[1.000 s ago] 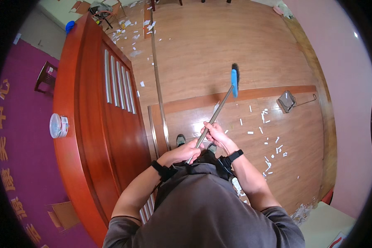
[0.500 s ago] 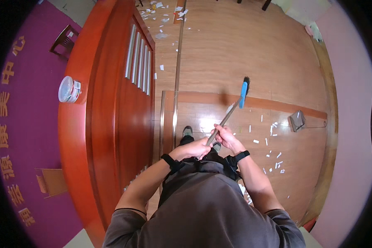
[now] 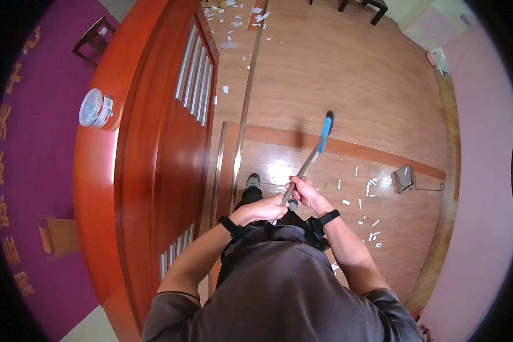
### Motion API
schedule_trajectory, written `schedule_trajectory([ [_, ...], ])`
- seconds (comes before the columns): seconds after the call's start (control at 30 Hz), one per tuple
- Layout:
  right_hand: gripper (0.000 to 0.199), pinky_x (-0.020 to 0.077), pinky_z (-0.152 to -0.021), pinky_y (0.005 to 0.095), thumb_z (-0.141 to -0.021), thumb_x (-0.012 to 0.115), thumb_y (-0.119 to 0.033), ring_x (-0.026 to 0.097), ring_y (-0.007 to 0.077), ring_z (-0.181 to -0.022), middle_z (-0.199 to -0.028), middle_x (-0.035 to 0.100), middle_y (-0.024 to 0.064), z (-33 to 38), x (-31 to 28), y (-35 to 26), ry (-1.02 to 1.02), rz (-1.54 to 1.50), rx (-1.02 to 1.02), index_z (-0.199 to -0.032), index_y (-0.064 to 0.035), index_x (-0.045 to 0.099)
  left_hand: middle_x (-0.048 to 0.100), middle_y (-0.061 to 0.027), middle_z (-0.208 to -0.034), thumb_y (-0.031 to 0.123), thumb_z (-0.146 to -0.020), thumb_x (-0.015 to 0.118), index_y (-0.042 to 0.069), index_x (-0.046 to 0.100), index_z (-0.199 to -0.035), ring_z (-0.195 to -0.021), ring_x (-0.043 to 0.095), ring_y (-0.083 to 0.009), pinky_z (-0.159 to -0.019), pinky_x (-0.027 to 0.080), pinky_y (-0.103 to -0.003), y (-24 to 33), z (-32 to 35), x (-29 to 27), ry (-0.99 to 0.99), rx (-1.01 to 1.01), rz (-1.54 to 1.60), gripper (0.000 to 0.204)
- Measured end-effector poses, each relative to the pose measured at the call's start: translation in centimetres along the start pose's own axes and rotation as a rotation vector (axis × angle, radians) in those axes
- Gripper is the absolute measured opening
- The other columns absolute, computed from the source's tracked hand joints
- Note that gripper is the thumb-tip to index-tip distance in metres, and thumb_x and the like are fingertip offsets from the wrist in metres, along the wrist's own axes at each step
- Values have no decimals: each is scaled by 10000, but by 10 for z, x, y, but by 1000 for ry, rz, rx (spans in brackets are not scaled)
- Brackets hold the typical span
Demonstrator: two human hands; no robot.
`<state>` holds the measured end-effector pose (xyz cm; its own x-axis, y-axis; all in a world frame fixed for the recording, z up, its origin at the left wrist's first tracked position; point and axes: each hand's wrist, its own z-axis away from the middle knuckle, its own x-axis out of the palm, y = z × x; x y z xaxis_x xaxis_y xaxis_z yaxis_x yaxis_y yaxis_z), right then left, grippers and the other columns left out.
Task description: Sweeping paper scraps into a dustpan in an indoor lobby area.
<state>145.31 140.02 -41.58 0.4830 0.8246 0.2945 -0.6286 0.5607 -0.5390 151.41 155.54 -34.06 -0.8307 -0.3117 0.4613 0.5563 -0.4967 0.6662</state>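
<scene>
Hands both on broom handle (image 3: pixel 302 168): I see left hand (image 3: pixel 263 208) wrapped low, right hand (image 3: pixel 305 192) just above, fingers curled tight round shaft. Blue broom head (image 3: pixel 325 126) on wood floor (image 3: pixel 347 74) by threshold strip (image 3: pixel 347 145). Red door (image 3: pixel 154 148) close at left; dustpan (image 3: pixel 404 178) well apart right. Paper scraps (image 3: pixel 366 214) near right foot side.

- Left hand (image 3: pixel 263 208): fingers curled shut around a thin handle, knuckles up, set just in front of the waist.
- Right hand (image 3: pixel 305 192): closed on the same handle, just above and touching the left.
- Wrists: each wears a dark band.
- Forearms: bare, both rising from the lower edge and converging toward the middle.
- Elbows: bent, held out from the torso.
- Upper arms: covered by short grey sleeves.
</scene>
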Motion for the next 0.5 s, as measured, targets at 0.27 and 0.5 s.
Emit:
schedule_trajectory([
  [0.27,260,283,-338,182,-826,469,-220,388,58,-408,-626,549,44,-20,-7,10,-20,59,42,-717,3,546,478,-28,-614,119,-784,427,14,409,-896,-480,466,-94,-421,386,-217,-17,-14,-13,40,-86,-153,154],
  [0.5,274,265,-336,185,-795,535,-245,370,52,-385,-538,489,10,-10,-3,10,-60,38,94,-705,13,541,474,-12,-585,184,-784,460,24,470,-784,-446,437,-67,-360,318,-185,-6,-13,-16,-1,-122,-199,161],
])
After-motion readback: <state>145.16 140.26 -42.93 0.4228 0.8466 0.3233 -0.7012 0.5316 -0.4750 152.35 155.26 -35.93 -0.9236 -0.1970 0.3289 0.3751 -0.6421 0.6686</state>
